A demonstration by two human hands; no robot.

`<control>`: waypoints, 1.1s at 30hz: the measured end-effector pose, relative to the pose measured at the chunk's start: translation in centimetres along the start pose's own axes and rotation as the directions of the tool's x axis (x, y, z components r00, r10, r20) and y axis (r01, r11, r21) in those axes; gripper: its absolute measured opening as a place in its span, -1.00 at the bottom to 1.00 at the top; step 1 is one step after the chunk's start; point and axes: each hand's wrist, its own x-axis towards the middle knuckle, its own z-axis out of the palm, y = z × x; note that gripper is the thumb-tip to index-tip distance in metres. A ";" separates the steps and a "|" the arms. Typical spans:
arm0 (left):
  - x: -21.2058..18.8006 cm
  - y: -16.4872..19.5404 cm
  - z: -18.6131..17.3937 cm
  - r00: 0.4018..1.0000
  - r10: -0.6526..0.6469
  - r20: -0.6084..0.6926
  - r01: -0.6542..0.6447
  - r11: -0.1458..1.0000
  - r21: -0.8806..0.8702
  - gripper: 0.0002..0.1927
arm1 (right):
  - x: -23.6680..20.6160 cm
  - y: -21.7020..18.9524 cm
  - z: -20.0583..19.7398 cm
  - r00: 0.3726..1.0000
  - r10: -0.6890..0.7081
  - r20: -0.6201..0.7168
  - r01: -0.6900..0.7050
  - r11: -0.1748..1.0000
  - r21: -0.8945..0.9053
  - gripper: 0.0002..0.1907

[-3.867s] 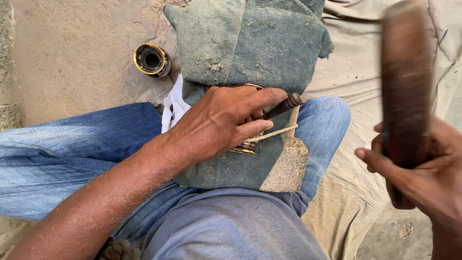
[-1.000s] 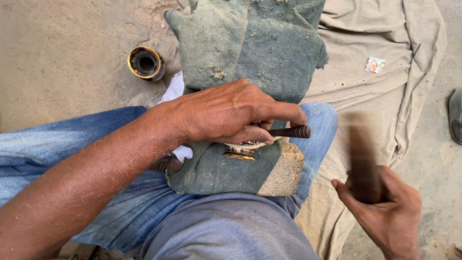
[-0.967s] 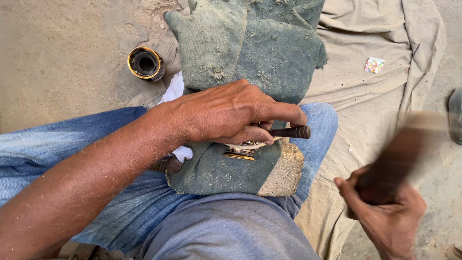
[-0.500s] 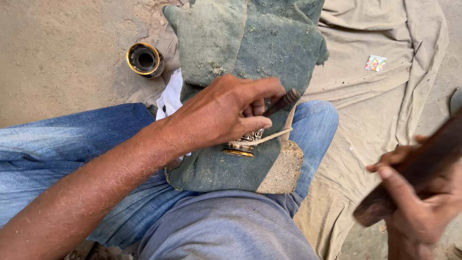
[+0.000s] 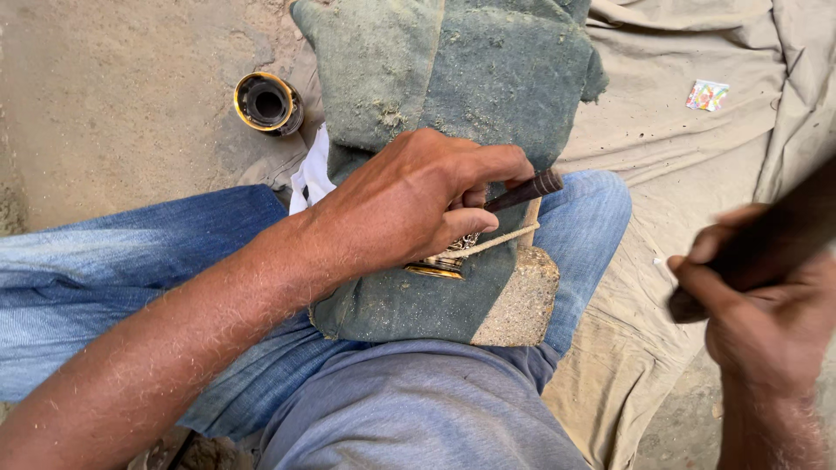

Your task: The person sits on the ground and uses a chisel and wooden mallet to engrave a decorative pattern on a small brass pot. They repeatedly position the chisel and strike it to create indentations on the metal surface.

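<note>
Two hands busy: left hand (image 5: pixel 409 209) is closed around a dark-handled punch tool (image 5: pixel 525 189), tip set on a small brass ring piece (image 5: pixel 440 264) lying on the green cloth (image 5: pixel 488 78) over a stone block (image 5: pixel 522 305) on the lap. Right hand (image 5: pixel 766 322) has its grip shut on a dark wooden mallet (image 5: pixel 766 244), raised and blurred. Risk: an off-line strike could hit the left fingers or skid the tool off the brass piece. A second brass ring (image 5: pixel 267 103) lies on the ground.

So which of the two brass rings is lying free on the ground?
The dark-centred ring at upper left, alone on the sandy ground. The other sits on the green cloth under the left hand.
</note>
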 end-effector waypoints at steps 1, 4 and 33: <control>0.0 0.0 -0.1 1.000 -0.001 0.000 0.001 1.000 -0.010 -0.57 | -0.1 -0.1 -0.2 0.998 0.062 -0.028 -0.054 0.971 0.233 -0.59; 0.2 -0.1 -0.3 0.999 0.045 0.010 -0.044 0.999 -0.029 -0.58 | -0.2 0.1 -0.9 0.971 0.155 0.180 -0.078 0.924 -0.375 -0.59; 1.2 -1.2 -1.5 0.987 0.152 0.056 -0.152 0.988 -0.011 -0.56 | -0.5 -0.8 -0.3 0.990 0.103 0.095 -0.035 0.834 -0.550 -0.73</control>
